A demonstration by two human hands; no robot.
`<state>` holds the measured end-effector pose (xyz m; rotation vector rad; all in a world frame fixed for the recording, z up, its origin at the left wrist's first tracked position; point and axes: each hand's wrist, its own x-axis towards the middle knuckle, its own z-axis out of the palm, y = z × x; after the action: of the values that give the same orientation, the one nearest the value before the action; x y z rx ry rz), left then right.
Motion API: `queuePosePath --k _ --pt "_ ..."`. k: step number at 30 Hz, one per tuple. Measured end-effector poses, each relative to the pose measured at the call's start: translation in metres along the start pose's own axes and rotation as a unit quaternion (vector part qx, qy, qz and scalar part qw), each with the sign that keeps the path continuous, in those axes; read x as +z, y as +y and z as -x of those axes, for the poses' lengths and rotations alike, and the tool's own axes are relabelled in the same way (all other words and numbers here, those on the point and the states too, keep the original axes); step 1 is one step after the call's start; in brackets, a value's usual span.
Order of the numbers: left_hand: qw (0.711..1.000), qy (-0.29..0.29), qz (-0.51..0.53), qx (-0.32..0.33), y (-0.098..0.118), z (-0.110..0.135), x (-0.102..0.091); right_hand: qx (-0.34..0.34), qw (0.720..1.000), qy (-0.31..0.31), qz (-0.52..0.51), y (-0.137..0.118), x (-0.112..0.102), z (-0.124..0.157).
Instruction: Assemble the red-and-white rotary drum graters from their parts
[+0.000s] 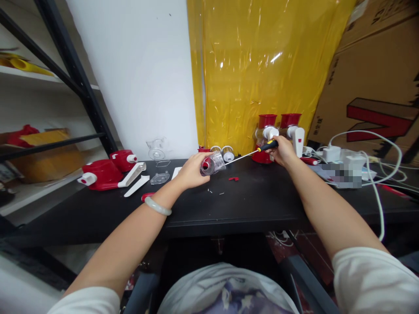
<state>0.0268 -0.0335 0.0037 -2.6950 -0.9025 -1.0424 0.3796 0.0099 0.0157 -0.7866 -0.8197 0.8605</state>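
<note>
My left hand (pixel 192 171) is wrapped round a clear plastic housing (pixel 214 163), its round opening turned toward me with something red inside. In my right hand (pixel 282 151) is a screwdriver (pixel 266 146) with a black and yellow handle. Its long shaft points left, and the tip meets or comes very close to the housing's right side; the exact contact is too small to tell. A small red part (pixel 233 179) lies on the black table (pixel 248 205) below the shaft. Near it are a few tiny screws or pins (pixel 210 190).
Red housings (pixel 103 174), white handles (pixel 136 186) and a clear flat part (pixel 160 178) lie at left. Two red-and-white rotary graters (pixel 267 120) stand at the back right. White cables and chargers (pixel 331 153) crowd the right side. Small drums (pixel 228 153) sit behind my left hand.
</note>
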Motion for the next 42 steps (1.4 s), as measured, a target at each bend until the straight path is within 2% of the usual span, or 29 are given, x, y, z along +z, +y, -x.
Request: queuePosePath --k 4,8,26,33,36,42 --pt "1.000 0.009 0.003 0.002 -0.002 0.000 0.000 0.031 0.997 -0.054 -0.055 -0.002 -0.004 -0.001" --pt "1.000 0.013 0.007 0.000 -0.003 0.000 0.001 0.020 0.991 -0.094 -0.088 -0.001 -0.007 -0.002" --pt "1.000 0.022 0.012 -0.004 -0.003 0.000 0.003 -0.094 0.994 -0.033 0.035 0.008 -0.005 -0.006" --pt "1.000 0.022 0.010 -0.003 -0.003 0.000 0.002 -0.015 0.999 -0.019 -0.025 0.001 -0.004 -0.004" --pt "1.000 0.021 0.010 -0.005 -0.002 0.000 0.002 -0.032 0.998 -0.031 -0.033 0.000 -0.006 -0.003" --pt "1.000 0.016 0.016 -0.006 0.000 0.000 0.001 -0.067 0.997 -0.026 0.017 0.004 -0.007 -0.007"
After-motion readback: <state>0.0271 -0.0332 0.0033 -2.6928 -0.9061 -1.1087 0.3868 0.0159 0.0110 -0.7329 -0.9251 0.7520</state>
